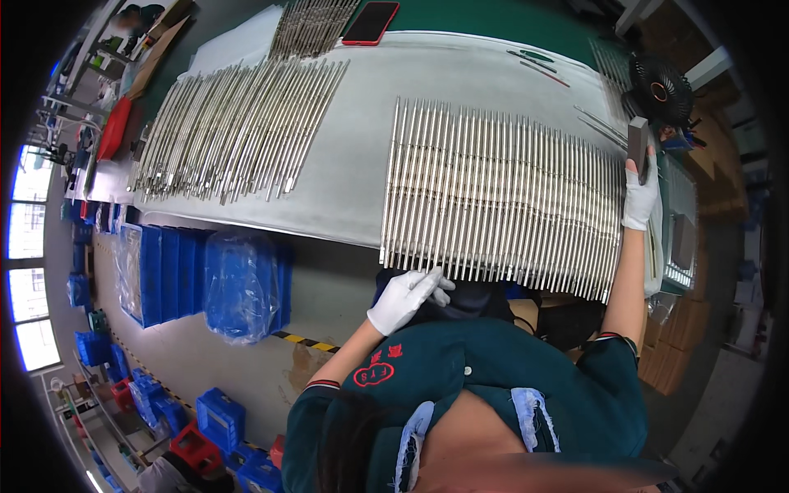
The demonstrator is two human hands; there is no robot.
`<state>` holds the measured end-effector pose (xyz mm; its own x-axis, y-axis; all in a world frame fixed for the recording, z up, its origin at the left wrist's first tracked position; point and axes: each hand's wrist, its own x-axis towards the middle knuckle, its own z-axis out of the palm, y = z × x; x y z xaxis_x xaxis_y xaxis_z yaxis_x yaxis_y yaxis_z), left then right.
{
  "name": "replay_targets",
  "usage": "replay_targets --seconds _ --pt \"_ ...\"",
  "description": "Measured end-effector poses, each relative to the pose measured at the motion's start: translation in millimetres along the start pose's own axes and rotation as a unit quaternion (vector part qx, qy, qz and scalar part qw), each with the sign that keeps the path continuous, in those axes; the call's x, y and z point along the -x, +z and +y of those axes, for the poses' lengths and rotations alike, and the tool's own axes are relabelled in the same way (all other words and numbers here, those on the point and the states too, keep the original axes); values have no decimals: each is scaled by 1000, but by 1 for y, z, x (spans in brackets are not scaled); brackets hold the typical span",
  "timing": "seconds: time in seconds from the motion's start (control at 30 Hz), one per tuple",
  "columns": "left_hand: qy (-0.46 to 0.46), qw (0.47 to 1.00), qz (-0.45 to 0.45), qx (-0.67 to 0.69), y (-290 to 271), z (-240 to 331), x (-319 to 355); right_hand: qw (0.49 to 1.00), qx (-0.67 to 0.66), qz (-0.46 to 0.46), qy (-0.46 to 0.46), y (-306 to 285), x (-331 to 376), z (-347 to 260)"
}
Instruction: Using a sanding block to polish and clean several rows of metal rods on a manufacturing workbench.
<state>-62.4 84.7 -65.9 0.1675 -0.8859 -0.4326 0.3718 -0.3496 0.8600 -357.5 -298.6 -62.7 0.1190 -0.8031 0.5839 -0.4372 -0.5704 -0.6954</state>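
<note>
A row of slim silvery metal rods (501, 193) lies side by side on the pale table, their near ends jutting past its front edge. My left hand (411, 300), in a white glove, is at those near ends toward the row's left side. Its fingers are stretched and somewhat apart, with no held object showing; whether a fingertip touches a rod is unclear. At the right end of the row my right hand (641, 197), also gloved with bare fingertips showing, grips a grey rectangular block (637, 140) standing up from the fingers.
Another batch of rods (238, 127) covers the table's left, with a darker bundle (312, 26) behind. A red-edged phone (371, 23) lies at the back. A black fan (660, 89) stands far right. Blue bins (173, 271) sit left below the table (345, 156).
</note>
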Motion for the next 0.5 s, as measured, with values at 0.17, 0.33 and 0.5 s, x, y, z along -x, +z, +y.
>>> replay_targets --seconds 0.17,0.33,0.5 --pt "-54 998 -6 10 3 5 7 1000 -18 1 12 1 0 3" --pt "91 959 -43 -265 -17 -10 34 1000 -10 0 -8 0 -1 2" --pt "219 870 -26 -440 -24 -48 37 1000 -19 -4 1 -1 -3 6"
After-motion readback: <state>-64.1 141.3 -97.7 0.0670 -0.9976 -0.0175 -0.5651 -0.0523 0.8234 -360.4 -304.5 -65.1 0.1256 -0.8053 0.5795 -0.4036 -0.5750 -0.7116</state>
